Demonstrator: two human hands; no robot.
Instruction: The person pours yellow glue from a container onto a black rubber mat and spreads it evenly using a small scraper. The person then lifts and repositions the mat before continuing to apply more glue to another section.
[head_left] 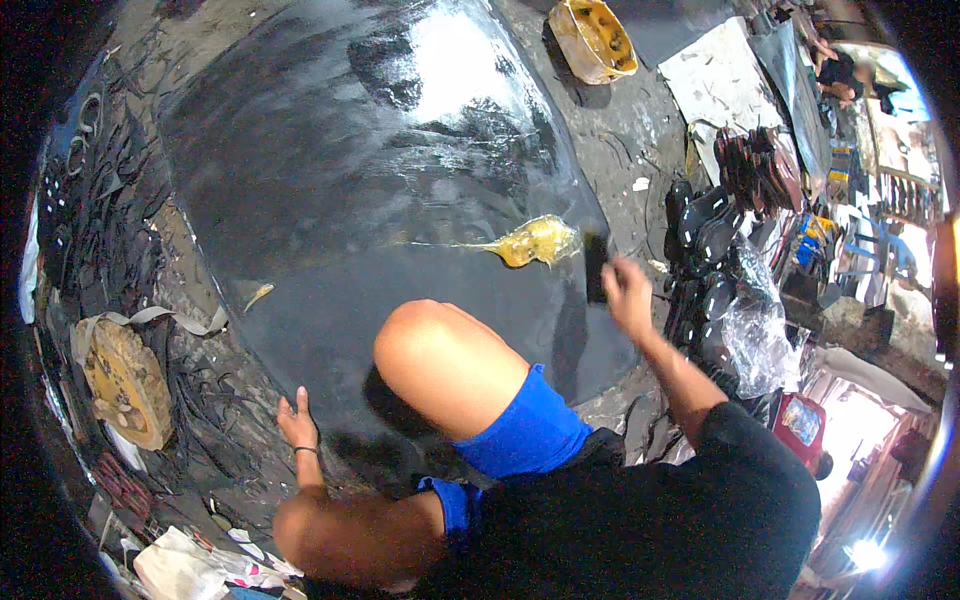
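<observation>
A large black sheet (330,200) lies on the ground in front of me, its far part wet and shiny. Toward its right edge sits a puddle of thick yellow glue (538,243), with a thin streak trailing left. My right hand (630,292), slightly smeared by motion, is closed around a dark flat spreader (597,268) just right of the glue. At the sheet's near left edge, my left hand (298,422) rests with its fingers stretched out. A small yellowish smear (260,296) marks the left side of the sheet.
Beyond the sheet stands a yellow tub (592,42) stained with glue. Black shoe soles (705,215) and clear plastic wrap (755,330) crowd the right. A round wooden block (125,385) and dark strip scraps (215,400) lie left. Another person (845,75) sits far right.
</observation>
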